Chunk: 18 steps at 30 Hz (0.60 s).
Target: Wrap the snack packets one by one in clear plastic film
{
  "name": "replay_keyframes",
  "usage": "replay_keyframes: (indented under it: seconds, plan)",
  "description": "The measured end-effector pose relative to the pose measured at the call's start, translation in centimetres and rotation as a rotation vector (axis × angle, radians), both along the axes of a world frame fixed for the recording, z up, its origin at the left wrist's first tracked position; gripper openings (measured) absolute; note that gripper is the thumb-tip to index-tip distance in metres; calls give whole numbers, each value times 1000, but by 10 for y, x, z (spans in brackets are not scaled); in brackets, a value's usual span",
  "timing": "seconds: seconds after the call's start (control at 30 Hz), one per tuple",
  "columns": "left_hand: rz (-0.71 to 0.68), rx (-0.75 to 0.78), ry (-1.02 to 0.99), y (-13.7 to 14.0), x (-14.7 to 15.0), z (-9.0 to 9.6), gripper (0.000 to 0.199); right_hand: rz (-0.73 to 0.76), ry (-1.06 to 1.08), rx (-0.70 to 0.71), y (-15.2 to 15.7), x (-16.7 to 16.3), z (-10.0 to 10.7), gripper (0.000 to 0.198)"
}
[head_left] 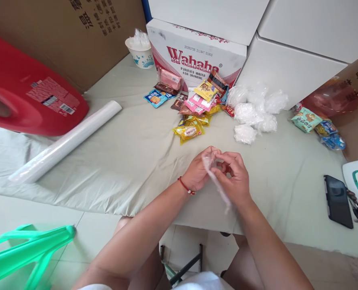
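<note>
By left hand (199, 171) and right hand (236, 177), plastic film (208, 163) is pinched; overpulled toward five o'clock, it could be torn.

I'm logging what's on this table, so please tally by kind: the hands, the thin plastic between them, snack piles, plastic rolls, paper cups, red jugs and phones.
Left hand and right hand: 2
Thin plastic: 1
Middle snack pile and right snack pile: 2
Plastic roll: 1
Paper cup: 1
Red jug: 1
Phone: 1
Total: 9
</note>
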<state>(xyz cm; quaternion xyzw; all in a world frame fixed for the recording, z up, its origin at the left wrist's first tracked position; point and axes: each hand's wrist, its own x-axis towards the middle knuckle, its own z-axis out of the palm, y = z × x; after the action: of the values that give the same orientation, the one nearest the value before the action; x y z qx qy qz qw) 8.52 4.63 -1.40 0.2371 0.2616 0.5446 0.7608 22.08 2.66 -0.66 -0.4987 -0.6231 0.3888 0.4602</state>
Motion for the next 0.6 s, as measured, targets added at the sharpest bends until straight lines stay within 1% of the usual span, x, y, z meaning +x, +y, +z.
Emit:
replay_keyframes:
  seconds: [0.1, 0.17, 0.23, 0.3, 0.37, 0.4, 0.43, 0.5, 0.6]
  plan:
    - [35, 19, 47, -1, 2, -1, 34, -52, -186, 158, -3, -4, -5, 12]
    - [53, -17, 59, -1, 2, 2, 35, -70, -231, 202, -3, -4, -5, 11]
    - [67, -42, 35, -1, 1, 5, 36, -74, -221, 202, -3, -4, -4, 9]
    - [76, -49, -14, -1, 1, 8, 36, -106, -181, 150, -1, -5, -4, 3]
    - [70, -55, -59, -2, 2, 9, 33, -133, -137, 70, -1, -8, -5, 15]
    - [66, -62, -76, -2, 3, 10, 32, -132, -126, 35, -1, -9, -7, 18]
    - [61, -69, -90, -2, 4, 10, 31, -123, -125, 15, -1, -11, -8, 16]
    - [53, -78, -112, -2, 4, 9, 30, -113, -145, 37, -1, -13, -8, 8]
    - [76, -65, -138, -2, 4, 5, 31, -156, -163, 120, -3, -11, -5, 11]
